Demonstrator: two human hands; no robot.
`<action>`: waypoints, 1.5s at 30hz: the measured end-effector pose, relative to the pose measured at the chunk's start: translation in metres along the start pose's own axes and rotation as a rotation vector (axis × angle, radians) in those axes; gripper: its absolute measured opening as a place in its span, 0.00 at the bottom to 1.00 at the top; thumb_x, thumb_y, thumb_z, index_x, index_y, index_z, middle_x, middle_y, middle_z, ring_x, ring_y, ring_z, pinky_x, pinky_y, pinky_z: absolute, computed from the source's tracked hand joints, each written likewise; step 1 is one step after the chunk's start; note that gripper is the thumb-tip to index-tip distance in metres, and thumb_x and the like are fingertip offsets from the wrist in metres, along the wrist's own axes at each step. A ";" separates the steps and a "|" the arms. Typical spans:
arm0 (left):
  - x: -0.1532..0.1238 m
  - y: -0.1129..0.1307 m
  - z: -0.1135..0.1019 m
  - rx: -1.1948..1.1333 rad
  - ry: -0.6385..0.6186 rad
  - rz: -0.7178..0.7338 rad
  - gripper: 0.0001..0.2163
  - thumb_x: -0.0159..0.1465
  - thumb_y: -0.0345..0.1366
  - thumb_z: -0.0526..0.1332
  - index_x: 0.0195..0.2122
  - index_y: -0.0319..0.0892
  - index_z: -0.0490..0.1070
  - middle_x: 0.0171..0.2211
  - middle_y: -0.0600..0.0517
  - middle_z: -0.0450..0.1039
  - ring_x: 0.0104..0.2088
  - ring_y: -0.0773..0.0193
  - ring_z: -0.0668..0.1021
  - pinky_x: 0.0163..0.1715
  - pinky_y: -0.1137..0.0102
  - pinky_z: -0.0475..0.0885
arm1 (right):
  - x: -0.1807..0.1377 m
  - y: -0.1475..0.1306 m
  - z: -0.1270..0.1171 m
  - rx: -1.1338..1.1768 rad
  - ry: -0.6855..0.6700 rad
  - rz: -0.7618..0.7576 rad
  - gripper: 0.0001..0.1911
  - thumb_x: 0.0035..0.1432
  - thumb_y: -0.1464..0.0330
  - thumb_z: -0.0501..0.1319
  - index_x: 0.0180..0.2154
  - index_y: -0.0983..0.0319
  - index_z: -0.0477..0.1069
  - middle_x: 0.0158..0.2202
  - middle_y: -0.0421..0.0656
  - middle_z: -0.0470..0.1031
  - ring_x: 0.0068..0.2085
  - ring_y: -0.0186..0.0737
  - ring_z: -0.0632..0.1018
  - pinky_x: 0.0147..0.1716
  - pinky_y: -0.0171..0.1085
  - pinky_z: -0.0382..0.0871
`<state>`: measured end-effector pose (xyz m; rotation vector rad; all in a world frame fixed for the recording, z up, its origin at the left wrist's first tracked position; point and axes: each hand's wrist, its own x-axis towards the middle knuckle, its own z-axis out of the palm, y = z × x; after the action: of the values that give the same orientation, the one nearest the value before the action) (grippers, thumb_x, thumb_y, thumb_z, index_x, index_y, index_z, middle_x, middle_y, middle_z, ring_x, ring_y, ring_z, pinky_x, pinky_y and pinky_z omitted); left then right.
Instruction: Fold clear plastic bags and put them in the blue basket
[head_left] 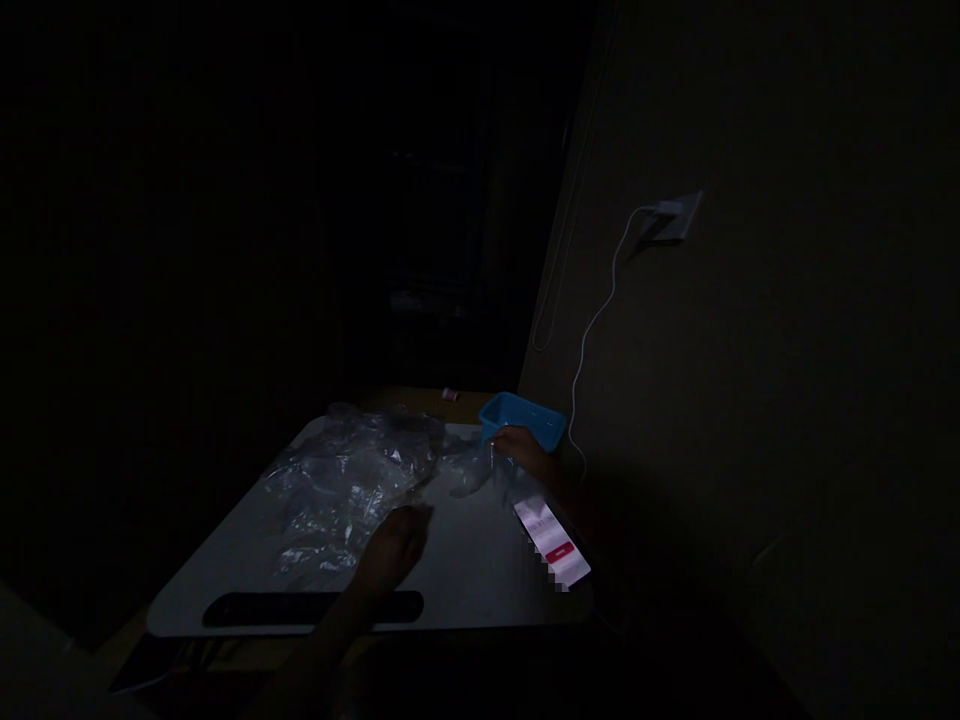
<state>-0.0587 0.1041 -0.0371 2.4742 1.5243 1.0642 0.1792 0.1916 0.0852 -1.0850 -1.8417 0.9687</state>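
Beyond the left hand (391, 548), in the head view, clear plastic (349, 480) lies heaped on the white table (469, 565); that hand is curled, any grip unclear. The right hand (521, 448) pinches a plastic piece (469, 476) near the blue basket (517, 408). That piece is apart; the heap seemingly awaits handling.

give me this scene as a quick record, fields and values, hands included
lighting: very dark; smartphone screen lit
surface: white lap table with a dark slot along its near edge
left hand: beside the pile of crumpled clear plastic; grip unclear
right hand: pinching a piece of clear plastic, in front of the blue basket
smartphone position: table's right side, screen up
wall: white cable hanging from a socket
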 end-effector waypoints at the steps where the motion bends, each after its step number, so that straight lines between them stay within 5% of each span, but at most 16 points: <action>1: 0.002 0.004 -0.002 -0.049 0.031 -0.011 0.15 0.61 0.37 0.48 0.48 0.40 0.61 0.43 0.44 0.66 0.45 0.58 0.69 0.43 0.62 0.66 | -0.002 -0.002 0.004 0.085 -0.015 0.031 0.11 0.55 0.64 0.55 0.37 0.64 0.67 0.37 0.43 0.69 0.35 0.36 0.72 0.36 0.39 0.67; 6: 0.033 0.043 -0.013 -0.287 0.174 -0.108 0.25 0.53 0.40 0.56 0.52 0.39 0.55 0.52 0.43 0.59 0.52 0.55 0.62 0.49 0.60 0.61 | -0.016 -0.012 0.022 0.503 -0.120 0.216 0.10 0.43 0.63 0.61 0.22 0.63 0.64 0.22 0.38 0.69 0.27 0.33 0.72 0.30 0.35 0.65; 10: 0.064 0.066 -0.015 -0.508 0.076 -0.246 0.11 0.49 0.36 0.55 0.33 0.39 0.69 0.35 0.47 0.72 0.38 0.58 0.72 0.40 0.64 0.66 | -0.024 -0.020 0.025 0.679 -0.123 0.274 0.10 0.37 0.65 0.63 0.21 0.63 0.64 0.21 0.37 0.68 0.25 0.33 0.71 0.27 0.33 0.63; 17: 0.074 0.062 -0.022 -0.832 0.043 -0.486 0.05 0.43 0.36 0.57 0.17 0.40 0.67 0.15 0.56 0.64 0.20 0.68 0.68 0.22 0.73 0.62 | -0.043 -0.003 0.021 0.587 -0.128 0.279 0.15 0.40 0.57 0.63 0.29 0.61 0.69 0.29 0.40 0.72 0.32 0.36 0.73 0.31 0.36 0.64; 22: 0.065 0.063 -0.029 -0.972 0.047 -0.534 0.08 0.43 0.39 0.59 0.20 0.39 0.68 0.16 0.56 0.66 0.20 0.68 0.69 0.22 0.73 0.62 | -0.051 0.021 0.033 0.339 -0.102 0.183 0.19 0.29 0.60 0.68 0.26 0.63 0.71 0.26 0.40 0.72 0.30 0.39 0.73 0.31 0.38 0.65; 25: 0.063 0.064 -0.037 -1.252 0.009 -0.622 0.08 0.44 0.39 0.61 0.21 0.39 0.69 0.18 0.54 0.69 0.22 0.65 0.72 0.26 0.71 0.65 | -0.048 0.022 0.032 0.277 -0.063 0.159 0.17 0.33 0.57 0.66 0.20 0.65 0.69 0.19 0.39 0.69 0.23 0.35 0.71 0.25 0.35 0.63; 28: 0.070 0.060 -0.048 -1.406 -0.109 -0.763 0.12 0.48 0.44 0.59 0.24 0.39 0.69 0.19 0.51 0.71 0.25 0.61 0.74 0.26 0.69 0.68 | -0.043 0.010 0.023 0.222 -0.180 0.125 0.16 0.35 0.58 0.65 0.20 0.65 0.69 0.17 0.38 0.68 0.21 0.31 0.69 0.22 0.32 0.60; 31: 0.082 0.053 -0.054 -1.295 -0.240 -0.721 0.15 0.47 0.47 0.60 0.26 0.38 0.70 0.22 0.51 0.73 0.27 0.61 0.75 0.27 0.69 0.68 | -0.039 -0.003 0.012 0.169 -0.304 0.117 0.14 0.38 0.60 0.64 0.20 0.66 0.69 0.17 0.37 0.67 0.20 0.30 0.68 0.20 0.30 0.59; 36: 0.099 0.036 -0.051 -0.893 -0.363 -0.571 0.10 0.38 0.37 0.67 0.20 0.37 0.71 0.18 0.53 0.72 0.23 0.64 0.73 0.24 0.72 0.67 | -0.025 -0.006 -0.002 0.068 -0.410 0.164 0.11 0.38 0.63 0.64 0.19 0.65 0.71 0.15 0.37 0.67 0.19 0.30 0.68 0.19 0.30 0.60; 45: 0.122 0.022 -0.051 -0.719 -0.411 -0.566 0.03 0.37 0.29 0.63 0.14 0.38 0.69 0.09 0.57 0.65 0.13 0.69 0.67 0.15 0.74 0.61 | 0.000 0.006 -0.013 -0.037 -0.179 0.190 0.06 0.38 0.68 0.63 0.18 0.64 0.70 0.15 0.38 0.68 0.18 0.30 0.68 0.17 0.29 0.60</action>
<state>-0.0374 0.1755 0.0741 1.5253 1.2782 0.7474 0.1923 0.1966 0.0848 -1.2478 -1.9314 1.1792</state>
